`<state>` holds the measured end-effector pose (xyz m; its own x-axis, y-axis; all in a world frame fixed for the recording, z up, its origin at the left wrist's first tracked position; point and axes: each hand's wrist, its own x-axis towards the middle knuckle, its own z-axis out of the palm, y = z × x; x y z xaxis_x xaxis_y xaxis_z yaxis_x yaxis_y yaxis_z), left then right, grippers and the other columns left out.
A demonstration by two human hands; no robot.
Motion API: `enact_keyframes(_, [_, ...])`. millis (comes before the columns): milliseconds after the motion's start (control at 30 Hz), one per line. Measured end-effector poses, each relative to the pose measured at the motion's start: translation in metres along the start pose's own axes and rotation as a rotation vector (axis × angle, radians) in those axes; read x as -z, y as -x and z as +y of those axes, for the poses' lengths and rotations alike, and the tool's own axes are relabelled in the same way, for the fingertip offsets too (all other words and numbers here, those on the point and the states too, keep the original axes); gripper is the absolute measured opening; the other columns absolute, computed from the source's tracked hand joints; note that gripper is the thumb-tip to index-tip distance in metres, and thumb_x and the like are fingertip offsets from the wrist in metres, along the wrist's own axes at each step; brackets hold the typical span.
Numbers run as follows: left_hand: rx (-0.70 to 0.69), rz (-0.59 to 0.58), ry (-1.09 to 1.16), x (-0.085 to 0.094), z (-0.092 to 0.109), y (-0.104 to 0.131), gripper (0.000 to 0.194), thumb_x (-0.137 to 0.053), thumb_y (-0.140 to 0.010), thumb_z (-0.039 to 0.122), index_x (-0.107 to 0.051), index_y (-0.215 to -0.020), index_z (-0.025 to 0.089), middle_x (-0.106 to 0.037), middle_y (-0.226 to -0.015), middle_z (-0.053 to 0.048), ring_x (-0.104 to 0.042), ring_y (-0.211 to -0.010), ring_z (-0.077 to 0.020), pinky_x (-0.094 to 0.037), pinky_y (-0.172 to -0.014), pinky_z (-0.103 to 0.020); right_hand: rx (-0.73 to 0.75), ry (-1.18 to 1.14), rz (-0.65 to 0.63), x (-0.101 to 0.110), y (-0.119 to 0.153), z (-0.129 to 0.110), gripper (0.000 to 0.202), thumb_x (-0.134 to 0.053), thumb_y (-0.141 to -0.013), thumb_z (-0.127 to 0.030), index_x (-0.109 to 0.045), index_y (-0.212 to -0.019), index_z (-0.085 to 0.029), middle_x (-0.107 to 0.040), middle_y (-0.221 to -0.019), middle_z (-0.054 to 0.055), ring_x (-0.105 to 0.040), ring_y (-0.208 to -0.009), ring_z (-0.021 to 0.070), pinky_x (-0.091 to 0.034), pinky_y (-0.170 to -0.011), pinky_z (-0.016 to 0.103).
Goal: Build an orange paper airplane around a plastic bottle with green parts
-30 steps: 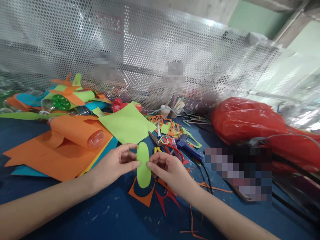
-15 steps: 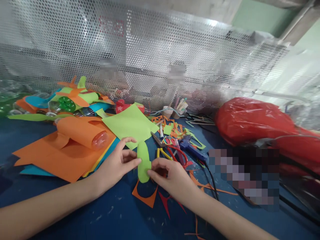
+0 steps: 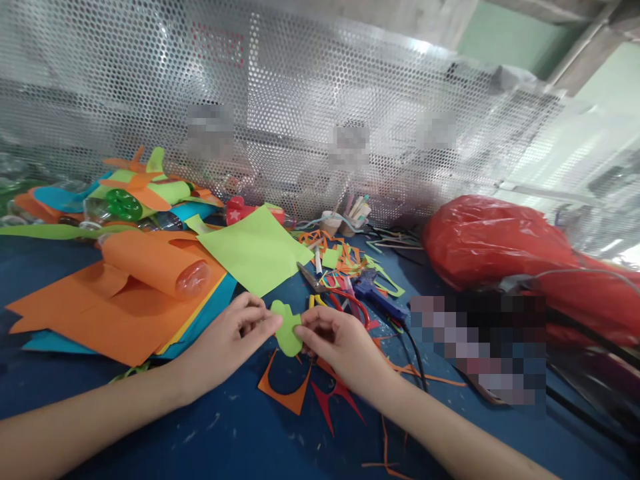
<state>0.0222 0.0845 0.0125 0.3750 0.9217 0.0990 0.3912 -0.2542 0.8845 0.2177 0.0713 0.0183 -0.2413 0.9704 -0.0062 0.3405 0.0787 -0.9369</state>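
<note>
I hold a small light-green paper cut-out (image 3: 287, 330) between both hands, just above the blue table (image 3: 235, 433). My left hand (image 3: 227, 343) pinches its left edge with thumb and fingers. My right hand (image 3: 337, 347) pinches its right edge. The cut-out looks bent or folded over, shorter than an oval. Below it on the table lie an orange paper offcut (image 3: 283, 393) and a red scrap (image 3: 333, 400).
Orange sheets and an orange-wrapped bottle (image 3: 155, 267) lie at the left, with a green sheet (image 3: 255, 250) behind my hands. Scissors (image 3: 345, 300), a blue glue gun (image 3: 377, 297) and paper scraps sit to the right. A red plastic bag (image 3: 500, 247) fills the far right. Perforated metal mesh (image 3: 320, 107) backs the table.
The green oval stood upright and long between my fingers; now it is bent down and looks shorter. Both hands have drawn slightly closer together.
</note>
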Motion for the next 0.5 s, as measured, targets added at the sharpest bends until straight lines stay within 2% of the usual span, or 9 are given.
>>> enact_keyframes(67, [-0.034,-0.041,-0.04,0.0,0.002,0.001,0.04,-0.045,-0.086,0.049,-0.062,-0.065,0.02,-0.049,-0.09,-0.003,-0.049,-0.074,-0.0166,-0.042,-0.064,-0.028,-0.009,0.002,-0.008,0.0,0.0,0.001,0.013,-0.061,-0.08,-0.031,-0.057,-0.077,-0.019,-0.06,-0.065,-0.002,-0.057,-0.058,0.0117,-0.047,-0.057,0.025])
enact_keyframes(167, [-0.07,-0.088,-0.046,-0.002,0.0,-0.001,0.028,-0.054,-0.082,0.044,-0.064,-0.071,0.02,-0.053,-0.085,-0.002,-0.048,-0.071,-0.0158,-0.04,-0.064,-0.027,0.007,0.03,-0.046,0.0,0.0,0.0,0.013,-0.058,-0.083,-0.032,-0.058,-0.078,-0.02,-0.061,-0.065,-0.001,-0.058,-0.059,0.0124,-0.048,-0.057,0.025])
enact_keyframes(233, [-0.054,-0.1,0.013,-0.002,-0.005,-0.003,0.027,-0.054,-0.082,0.042,-0.066,-0.072,0.02,-0.054,-0.077,0.0,-0.049,-0.07,-0.0159,-0.039,-0.064,-0.027,0.054,0.115,-0.033,0.001,0.001,-0.003,0.017,-0.051,-0.088,-0.034,-0.059,-0.083,-0.02,-0.063,-0.07,0.001,-0.06,-0.063,0.0141,-0.049,-0.059,0.027])
enact_keyframes(300, [0.01,-0.067,0.107,-0.003,-0.01,-0.006,0.03,-0.053,-0.082,0.044,-0.066,-0.069,0.02,-0.053,-0.067,0.001,-0.049,-0.066,-0.0158,-0.038,-0.063,-0.027,0.156,0.333,0.065,0.005,0.002,-0.005,0.018,-0.047,-0.091,-0.033,-0.059,-0.087,-0.02,-0.064,-0.078,0.003,-0.062,-0.073,0.017,-0.05,-0.067,0.03])
enact_keyframes(400, [0.115,0.041,0.234,-0.004,-0.016,-0.007,0.034,-0.058,-0.079,0.049,-0.061,-0.063,0.019,-0.051,-0.061,0.002,-0.046,-0.062,-0.0142,-0.035,-0.059,-0.025,0.3,0.845,0.286,0.013,0.0,-0.002,0.011,-0.055,-0.086,-0.029,-0.058,-0.088,-0.018,-0.062,-0.094,0.01,-0.058,-0.092,0.0255,-0.046,-0.084,0.04])
enact_keyframes(500, [0.167,0.096,0.36,-0.005,-0.019,-0.008,0.036,-0.061,-0.077,0.05,-0.055,-0.06,0.018,-0.044,-0.058,0.004,-0.04,-0.058,-0.012,-0.03,-0.054,-0.023,0.257,1.197,0.362,0.021,-0.004,0.005,0.02,-0.058,-0.084,-0.029,-0.057,-0.095,-0.012,-0.06,-0.096,0.015,-0.057,-0.097,0.031,-0.045,-0.086,0.044])
